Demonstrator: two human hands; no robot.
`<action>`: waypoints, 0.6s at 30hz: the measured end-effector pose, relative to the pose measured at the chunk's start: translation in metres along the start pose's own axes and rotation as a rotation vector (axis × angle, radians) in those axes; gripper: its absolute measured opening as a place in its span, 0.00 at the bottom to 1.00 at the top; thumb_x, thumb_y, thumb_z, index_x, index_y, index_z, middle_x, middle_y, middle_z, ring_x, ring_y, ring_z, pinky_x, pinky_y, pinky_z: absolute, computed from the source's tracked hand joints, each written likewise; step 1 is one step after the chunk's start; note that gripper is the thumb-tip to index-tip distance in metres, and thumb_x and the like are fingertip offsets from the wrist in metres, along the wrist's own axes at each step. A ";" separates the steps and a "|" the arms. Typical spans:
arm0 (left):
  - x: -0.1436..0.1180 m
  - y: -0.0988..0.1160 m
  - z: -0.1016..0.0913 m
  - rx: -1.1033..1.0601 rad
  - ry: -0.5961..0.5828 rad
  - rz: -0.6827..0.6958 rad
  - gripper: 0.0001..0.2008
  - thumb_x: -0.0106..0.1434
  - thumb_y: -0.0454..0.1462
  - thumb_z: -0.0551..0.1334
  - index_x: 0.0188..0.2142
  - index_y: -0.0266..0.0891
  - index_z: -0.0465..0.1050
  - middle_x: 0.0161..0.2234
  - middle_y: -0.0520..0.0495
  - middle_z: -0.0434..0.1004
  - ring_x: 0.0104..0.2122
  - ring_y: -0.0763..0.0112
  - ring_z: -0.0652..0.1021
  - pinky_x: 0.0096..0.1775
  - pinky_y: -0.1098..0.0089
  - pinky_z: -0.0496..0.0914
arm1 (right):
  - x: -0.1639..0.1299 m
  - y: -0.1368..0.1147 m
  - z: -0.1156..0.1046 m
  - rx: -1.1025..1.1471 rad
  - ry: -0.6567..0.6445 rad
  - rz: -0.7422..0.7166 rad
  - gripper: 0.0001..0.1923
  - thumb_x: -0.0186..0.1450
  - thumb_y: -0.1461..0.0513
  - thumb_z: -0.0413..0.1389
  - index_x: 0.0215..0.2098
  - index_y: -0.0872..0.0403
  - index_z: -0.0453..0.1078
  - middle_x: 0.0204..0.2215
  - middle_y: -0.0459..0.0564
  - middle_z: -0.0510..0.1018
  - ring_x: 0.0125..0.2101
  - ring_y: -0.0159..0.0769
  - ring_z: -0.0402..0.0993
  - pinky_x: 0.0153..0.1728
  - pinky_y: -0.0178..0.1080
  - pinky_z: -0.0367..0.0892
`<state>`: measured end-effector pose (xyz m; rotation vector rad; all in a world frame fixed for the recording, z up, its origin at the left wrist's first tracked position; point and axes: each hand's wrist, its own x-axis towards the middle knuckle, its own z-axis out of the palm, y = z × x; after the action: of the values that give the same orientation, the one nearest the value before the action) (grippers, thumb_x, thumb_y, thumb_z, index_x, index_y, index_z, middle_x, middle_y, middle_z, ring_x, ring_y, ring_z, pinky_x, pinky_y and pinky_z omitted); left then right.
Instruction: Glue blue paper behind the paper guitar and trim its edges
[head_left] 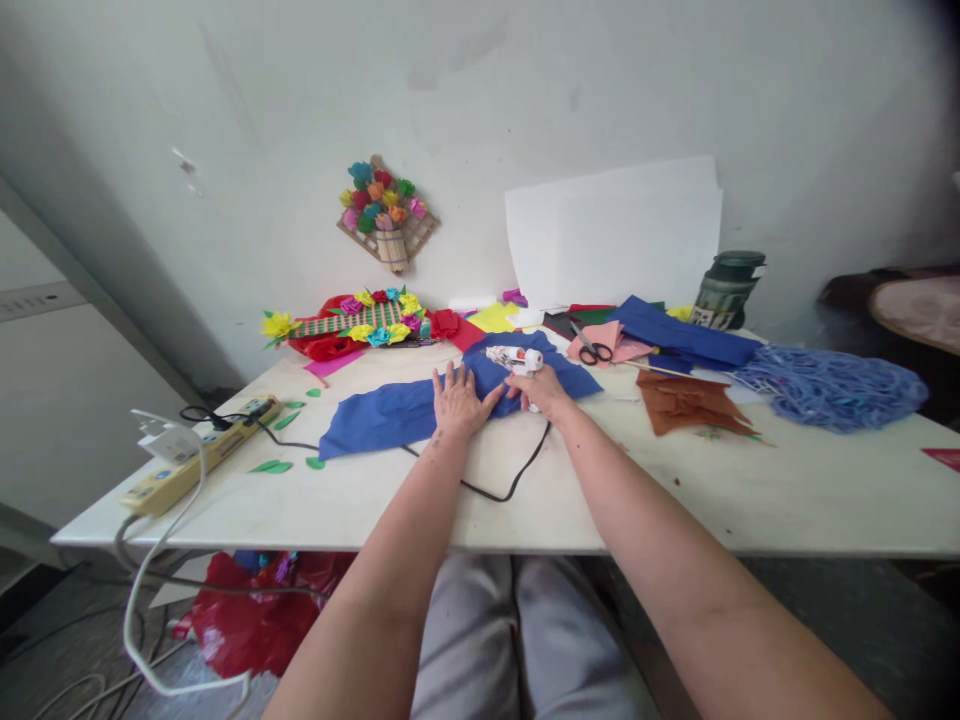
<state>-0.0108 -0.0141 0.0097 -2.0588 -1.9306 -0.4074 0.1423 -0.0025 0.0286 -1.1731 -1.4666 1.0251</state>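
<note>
A long piece of blue crepe paper (382, 412) lies across the middle of the table. My left hand (459, 402) rests flat on it, fingers spread. My right hand (538, 388) is wrapped round the handle of a white hot glue gun (517, 358), which is over the right part of the blue paper, its nozzle pointing left. Whether the nozzle touches the paper I cannot tell. A black cord (517, 490) runs from the gun under my left forearm toward the power strip (202, 460) on the left.
Green paper leaves (271, 467) lie near the strip. Behind is a flower-covered woven piece (352, 320). To the right are scissors (591, 347), folded blue paper (682, 335), brown paper (690, 402), a blue stringy bundle (840, 388) and a dark green bottle (727, 290).
</note>
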 end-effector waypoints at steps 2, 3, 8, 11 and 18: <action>0.001 0.001 0.000 0.010 0.000 0.012 0.42 0.60 0.59 0.33 0.58 0.36 0.62 0.62 0.44 0.56 0.64 0.57 0.45 0.61 0.52 0.32 | 0.001 0.000 0.000 -0.003 -0.003 -0.004 0.06 0.52 0.62 0.56 0.20 0.58 0.68 0.15 0.47 0.74 0.08 0.27 0.60 0.10 0.32 0.55; 0.001 0.001 0.000 0.014 -0.001 0.016 0.41 0.60 0.59 0.33 0.58 0.36 0.63 0.62 0.45 0.55 0.64 0.57 0.45 0.61 0.52 0.32 | 0.001 0.001 0.000 -0.003 -0.004 -0.009 0.06 0.52 0.62 0.56 0.20 0.58 0.68 0.15 0.47 0.74 0.08 0.27 0.60 0.10 0.32 0.55; 0.002 0.001 0.002 0.015 -0.026 0.048 0.40 0.61 0.58 0.34 0.58 0.37 0.62 0.63 0.47 0.52 0.64 0.57 0.43 0.61 0.51 0.31 | 0.000 0.000 0.000 0.000 -0.009 -0.014 0.07 0.52 0.62 0.56 0.20 0.58 0.68 0.15 0.47 0.73 0.08 0.27 0.60 0.11 0.32 0.56; 0.002 0.001 0.002 0.016 -0.043 0.069 0.39 0.61 0.57 0.34 0.58 0.37 0.62 0.64 0.50 0.50 0.64 0.57 0.41 0.61 0.51 0.31 | -0.003 -0.002 0.000 0.001 -0.007 -0.010 0.07 0.52 0.62 0.56 0.21 0.58 0.68 0.15 0.47 0.74 0.08 0.27 0.60 0.11 0.31 0.56; 0.003 0.002 -0.003 0.021 -0.050 0.109 0.37 0.62 0.56 0.35 0.58 0.39 0.62 0.63 0.51 0.51 0.64 0.56 0.41 0.61 0.51 0.30 | -0.004 -0.002 0.001 -0.008 0.000 -0.015 0.06 0.52 0.62 0.56 0.20 0.58 0.69 0.15 0.47 0.74 0.08 0.26 0.60 0.11 0.31 0.56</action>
<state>-0.0086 -0.0124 0.0135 -2.1683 -1.8318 -0.3121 0.1410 -0.0065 0.0301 -1.1660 -1.4792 1.0093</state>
